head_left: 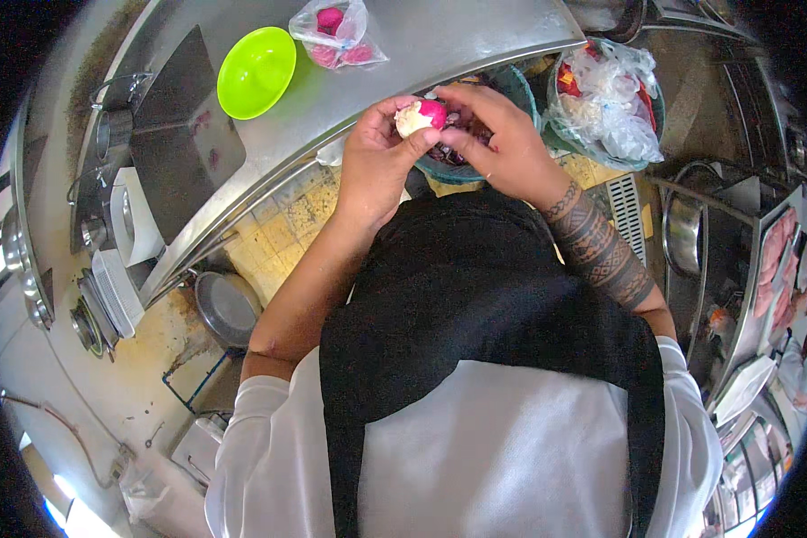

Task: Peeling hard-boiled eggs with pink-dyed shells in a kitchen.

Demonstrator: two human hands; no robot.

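A partly peeled egg (419, 117) is held up between both hands over a bin at the counter's edge. Bright pink shell covers its right side, and pale white shows on its left. My left hand (378, 154) closes round the egg from the left, thumb pressed along its lower side. From the right, the fingers and thumb of my right hand (504, 142) pinch at the pink shell. Beneath them is the teal bin (517, 90), with dark purplish scraps inside. On the counter, a clear plastic bag (368, 49) contains several pink eggs, beside a lime-green bowl (256, 73).
A steel counter (439, 31) curves along the front, with a dark board (181, 125) at its left. Right of the scrap bin stands another bin (641, 161) heaped with plastic bags. A grey pan (229, 305) sits low at left; a shelf with a metal pot (683, 233) stands at right.
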